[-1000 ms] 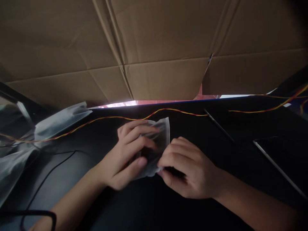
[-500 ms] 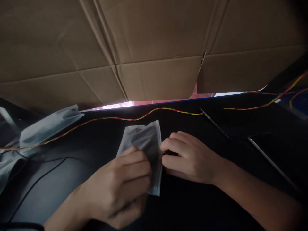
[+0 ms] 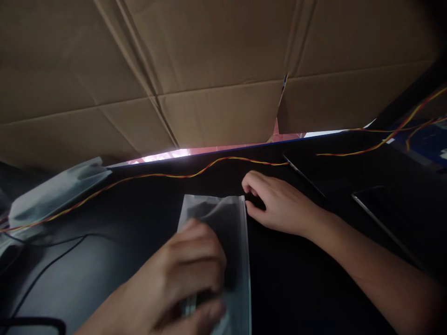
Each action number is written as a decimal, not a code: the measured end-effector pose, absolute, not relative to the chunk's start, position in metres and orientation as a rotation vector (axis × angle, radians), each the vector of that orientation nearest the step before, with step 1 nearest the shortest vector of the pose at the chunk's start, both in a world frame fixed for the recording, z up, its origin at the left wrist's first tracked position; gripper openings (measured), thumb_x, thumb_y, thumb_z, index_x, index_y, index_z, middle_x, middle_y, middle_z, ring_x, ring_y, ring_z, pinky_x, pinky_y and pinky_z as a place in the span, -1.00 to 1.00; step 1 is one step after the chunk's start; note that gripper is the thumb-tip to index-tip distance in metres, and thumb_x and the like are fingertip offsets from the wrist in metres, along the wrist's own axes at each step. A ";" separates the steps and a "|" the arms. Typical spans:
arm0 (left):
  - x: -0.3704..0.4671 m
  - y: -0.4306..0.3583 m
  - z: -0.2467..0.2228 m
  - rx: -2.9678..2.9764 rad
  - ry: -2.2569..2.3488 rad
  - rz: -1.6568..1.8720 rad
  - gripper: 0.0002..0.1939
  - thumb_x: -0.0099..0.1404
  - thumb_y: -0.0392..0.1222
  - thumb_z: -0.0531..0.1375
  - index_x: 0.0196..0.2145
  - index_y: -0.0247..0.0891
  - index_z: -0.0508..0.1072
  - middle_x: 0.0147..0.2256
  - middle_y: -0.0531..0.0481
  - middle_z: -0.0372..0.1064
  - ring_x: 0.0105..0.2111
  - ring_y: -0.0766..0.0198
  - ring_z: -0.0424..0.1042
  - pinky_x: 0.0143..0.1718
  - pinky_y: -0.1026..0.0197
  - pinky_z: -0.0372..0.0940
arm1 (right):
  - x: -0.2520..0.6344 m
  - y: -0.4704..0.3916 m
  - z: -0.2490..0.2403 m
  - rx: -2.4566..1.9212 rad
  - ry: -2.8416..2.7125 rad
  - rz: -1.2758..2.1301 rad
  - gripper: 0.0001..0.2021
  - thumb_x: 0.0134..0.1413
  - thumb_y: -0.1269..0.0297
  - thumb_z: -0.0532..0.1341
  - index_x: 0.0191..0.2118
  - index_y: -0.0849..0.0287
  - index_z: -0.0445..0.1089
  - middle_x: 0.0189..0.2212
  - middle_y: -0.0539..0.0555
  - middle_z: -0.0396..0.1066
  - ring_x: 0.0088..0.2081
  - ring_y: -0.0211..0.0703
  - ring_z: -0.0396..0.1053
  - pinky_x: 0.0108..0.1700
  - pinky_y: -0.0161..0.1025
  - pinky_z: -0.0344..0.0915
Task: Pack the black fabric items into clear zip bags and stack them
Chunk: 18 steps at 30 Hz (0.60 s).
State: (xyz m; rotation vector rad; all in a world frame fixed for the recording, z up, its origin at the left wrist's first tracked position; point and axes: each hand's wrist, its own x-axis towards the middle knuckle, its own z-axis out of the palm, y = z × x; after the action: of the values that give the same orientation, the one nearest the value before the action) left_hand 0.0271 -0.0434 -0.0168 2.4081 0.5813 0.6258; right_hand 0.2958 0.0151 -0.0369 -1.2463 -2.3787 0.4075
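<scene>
A translucent plastic zip bag (image 3: 233, 232) lies on the black tabletop in front of me, its zip strip along the right side. Through its frosted film a dark area shows. My left hand (image 3: 188, 274) is closed over the bag's lower left part with curled fingers. Its thumb sits lower, slightly blurred, and the palm hides some of the bag. My right hand (image 3: 275, 200) is at the bag's top right corner. Its fingers are bent, with thumb and forefinger tips close together at the zip's end; their exact grip is hard to see.
A yellow-and-red twisted wire (image 3: 167, 175) crosses behind the bag. Another translucent bag (image 3: 59, 190) lies at the left, near a black cable (image 3: 52, 263). Two flat dark devices, one nearer (image 3: 384, 228), lie at the right. A cardboard sheet (image 3: 216, 111) stands along the back.
The zip bag has flattened and now reaches further towards me. My right hand has moved up along its zip edge to the top corner. My left hand has shifted slightly down.
</scene>
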 end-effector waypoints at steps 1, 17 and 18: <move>0.028 -0.039 -0.019 2.503 0.728 0.668 -0.86 0.50 -0.27 0.13 -0.26 -0.16 0.42 -0.25 0.00 0.50 -0.21 0.15 0.48 -0.12 0.01 0.31 | 0.296 0.013 -0.034 -1.298 -2.380 0.494 -0.90 0.24 0.41 0.28 -0.22 0.09 0.35 -0.38 -0.09 0.37 -0.41 -0.25 0.28 -0.35 -0.23 0.11; 0.054 -0.058 -0.046 2.726 1.559 0.524 -0.45 0.67 -0.12 -0.08 0.50 -0.27 0.02 0.46 -0.34 0.20 0.49 -0.33 0.15 0.35 -0.51 0.30 | 0.258 -0.028 -0.030 -1.436 -2.001 1.223 -0.72 0.19 0.15 0.40 -0.48 0.13 0.46 -0.52 -0.02 0.50 -0.44 -0.18 0.37 -0.39 -0.22 0.12; 0.056 -0.060 -0.045 2.734 1.578 0.533 -0.44 0.67 -0.12 -0.08 0.51 -0.27 0.00 0.47 -0.35 0.18 0.50 -0.36 0.11 0.34 -0.55 0.29 | 0.258 -0.028 -0.032 -1.360 -1.948 1.327 -0.75 0.18 0.20 0.41 -0.47 0.14 0.47 -0.50 0.00 0.52 -0.42 -0.16 0.40 -0.38 -0.23 0.15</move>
State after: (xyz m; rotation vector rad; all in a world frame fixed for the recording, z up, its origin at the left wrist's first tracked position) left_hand 0.0559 -0.0602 -0.0454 2.7343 1.5783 0.5330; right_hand 0.2582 -0.0279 -0.0316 -1.3600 -1.9484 1.3274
